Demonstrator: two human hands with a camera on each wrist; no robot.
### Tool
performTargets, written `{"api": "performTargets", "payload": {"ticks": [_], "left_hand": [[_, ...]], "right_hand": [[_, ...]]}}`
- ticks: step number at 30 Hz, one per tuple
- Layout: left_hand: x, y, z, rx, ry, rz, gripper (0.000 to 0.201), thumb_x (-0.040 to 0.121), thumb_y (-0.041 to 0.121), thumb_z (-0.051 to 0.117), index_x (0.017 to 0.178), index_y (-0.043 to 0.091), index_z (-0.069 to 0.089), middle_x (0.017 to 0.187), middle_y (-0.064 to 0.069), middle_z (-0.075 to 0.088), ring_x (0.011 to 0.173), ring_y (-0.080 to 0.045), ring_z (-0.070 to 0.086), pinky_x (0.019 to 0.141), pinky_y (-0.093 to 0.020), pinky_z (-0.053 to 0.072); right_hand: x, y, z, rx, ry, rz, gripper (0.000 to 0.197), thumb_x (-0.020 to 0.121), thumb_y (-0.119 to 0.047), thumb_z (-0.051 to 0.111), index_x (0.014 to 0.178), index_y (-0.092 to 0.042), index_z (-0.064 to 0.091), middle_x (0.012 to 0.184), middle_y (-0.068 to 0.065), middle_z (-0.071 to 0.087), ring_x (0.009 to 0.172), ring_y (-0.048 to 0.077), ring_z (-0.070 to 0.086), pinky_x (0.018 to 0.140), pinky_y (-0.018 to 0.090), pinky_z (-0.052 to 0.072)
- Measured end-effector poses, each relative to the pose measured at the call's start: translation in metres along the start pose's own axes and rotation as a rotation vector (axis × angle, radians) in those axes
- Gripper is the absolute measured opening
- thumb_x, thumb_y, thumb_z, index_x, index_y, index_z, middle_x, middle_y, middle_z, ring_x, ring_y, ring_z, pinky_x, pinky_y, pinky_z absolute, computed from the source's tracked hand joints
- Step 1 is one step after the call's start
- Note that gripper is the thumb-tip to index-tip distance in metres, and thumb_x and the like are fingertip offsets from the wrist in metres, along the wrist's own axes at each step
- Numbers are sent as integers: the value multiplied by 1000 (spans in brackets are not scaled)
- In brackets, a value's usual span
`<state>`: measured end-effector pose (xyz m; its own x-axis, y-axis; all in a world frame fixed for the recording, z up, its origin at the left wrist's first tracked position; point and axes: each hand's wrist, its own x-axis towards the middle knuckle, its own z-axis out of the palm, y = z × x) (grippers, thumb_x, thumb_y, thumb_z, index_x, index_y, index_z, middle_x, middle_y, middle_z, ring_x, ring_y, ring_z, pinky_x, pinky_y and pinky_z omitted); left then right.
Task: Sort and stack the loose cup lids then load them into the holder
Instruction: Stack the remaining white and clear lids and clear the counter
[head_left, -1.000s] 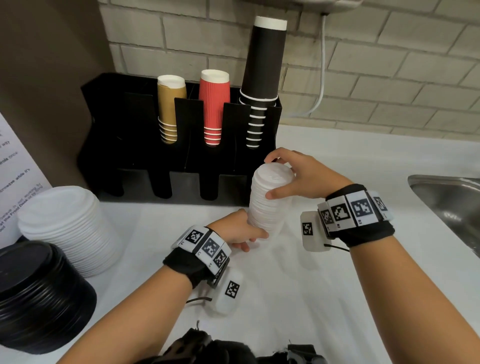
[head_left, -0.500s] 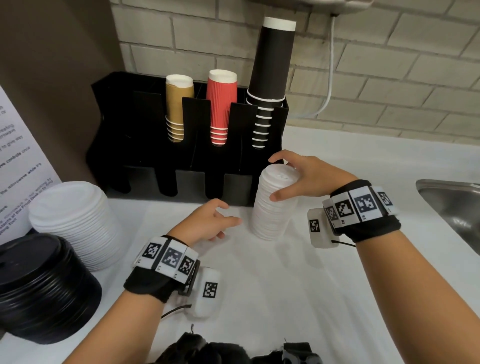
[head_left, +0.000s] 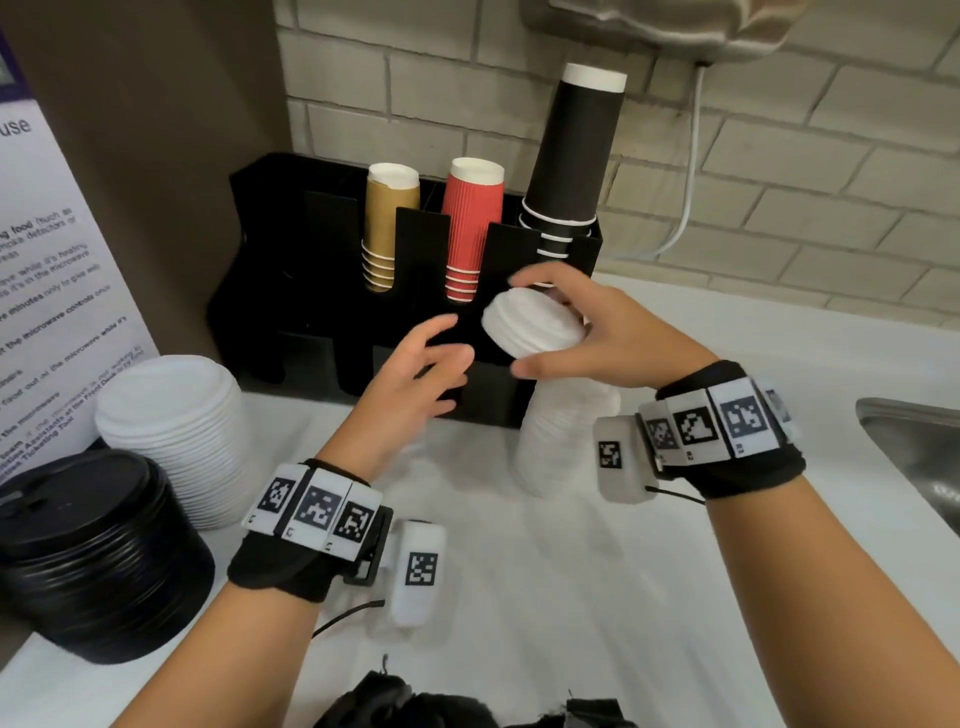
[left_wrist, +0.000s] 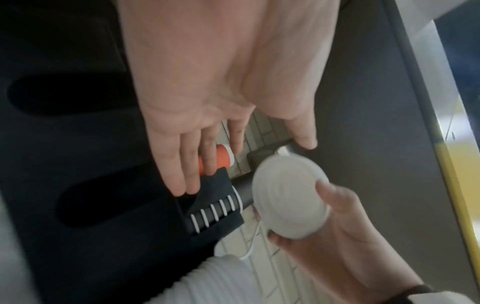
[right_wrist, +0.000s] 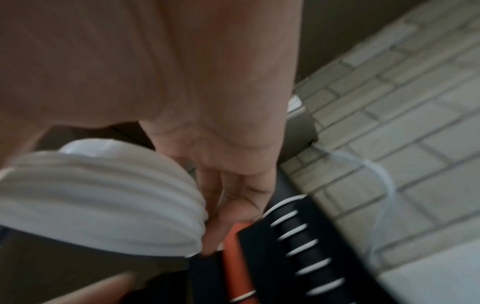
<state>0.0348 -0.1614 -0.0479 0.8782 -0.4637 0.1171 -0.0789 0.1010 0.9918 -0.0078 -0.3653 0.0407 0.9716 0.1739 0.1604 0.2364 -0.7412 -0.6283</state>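
Note:
My right hand (head_left: 522, 325) grips a short batch of small white lids (head_left: 540, 338), lifted and tilted left above the rest of that stack (head_left: 566, 441), which stands on the white counter in front of the black holder (head_left: 291, 270). The right wrist view shows the ribbed edges of the batch (right_wrist: 103, 197) against my fingers (right_wrist: 233, 205). My left hand (head_left: 447, 353) hovers open just left of the batch without touching it. The left wrist view shows its fingers (left_wrist: 182, 164) straight and the batch's round top (left_wrist: 291, 197) beyond them.
The holder carries tan cups (head_left: 389, 228), red cups (head_left: 470, 228) and tall black cups (head_left: 571, 156). A stack of large white lids (head_left: 171, 426) and a stack of black lids (head_left: 88, 551) stand at the left. A steel sink (head_left: 914, 457) lies at the right.
My left hand let go of the stack's base, drew back, then rose towards the lids. My right hand lifted the upper lids off the stack and tilted them left.

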Motion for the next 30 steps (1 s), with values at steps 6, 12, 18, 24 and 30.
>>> {"api": "performTargets", "payload": {"ticks": [6, 12, 18, 24, 30], "left_hand": [[-9, 6, -3, -484, -121, 34, 63, 91, 48, 57, 147, 30, 35, 140, -7, 55, 123, -27, 58, 96, -49, 51], [-18, 5, -16, -544, -89, -7, 57, 88, 33, 54, 143, 26, 42, 132, -10, 61, 115, -27, 64, 86, -39, 57], [-22, 8, -22, -627, -42, -31, 65, 80, 43, 63, 140, 23, 45, 132, -11, 61, 115, -26, 64, 87, -38, 57], [-21, 3, -36, -592, 16, -89, 62, 81, 51, 55, 139, 29, 46, 132, -5, 61, 115, -24, 64, 89, -43, 56], [-24, -26, -51, -643, 350, -327, 26, 94, 42, 55, 108, 21, 62, 115, -2, 61, 96, -21, 66, 71, -32, 53]], "right_hand": [[18, -31, 32, 132, -148, -112, 67, 75, -28, 81, 130, -27, 43, 120, -8, 56, 107, 2, 55, 76, 14, 46], [27, -42, 35, 142, -177, -113, 62, 70, -22, 84, 124, -22, 53, 116, -8, 60, 101, -1, 58, 78, 15, 51], [33, -56, 45, 95, -151, -124, 67, 63, -20, 89, 122, -18, 56, 110, -8, 62, 96, -4, 59, 73, 11, 49], [51, -63, 49, 43, -160, -98, 63, 66, -19, 87, 121, -20, 55, 108, -10, 60, 94, -2, 59, 70, 8, 47], [105, -54, 57, -136, 96, -25, 70, 65, -22, 87, 120, -13, 44, 113, 2, 55, 99, 17, 54, 77, 21, 46]]}}
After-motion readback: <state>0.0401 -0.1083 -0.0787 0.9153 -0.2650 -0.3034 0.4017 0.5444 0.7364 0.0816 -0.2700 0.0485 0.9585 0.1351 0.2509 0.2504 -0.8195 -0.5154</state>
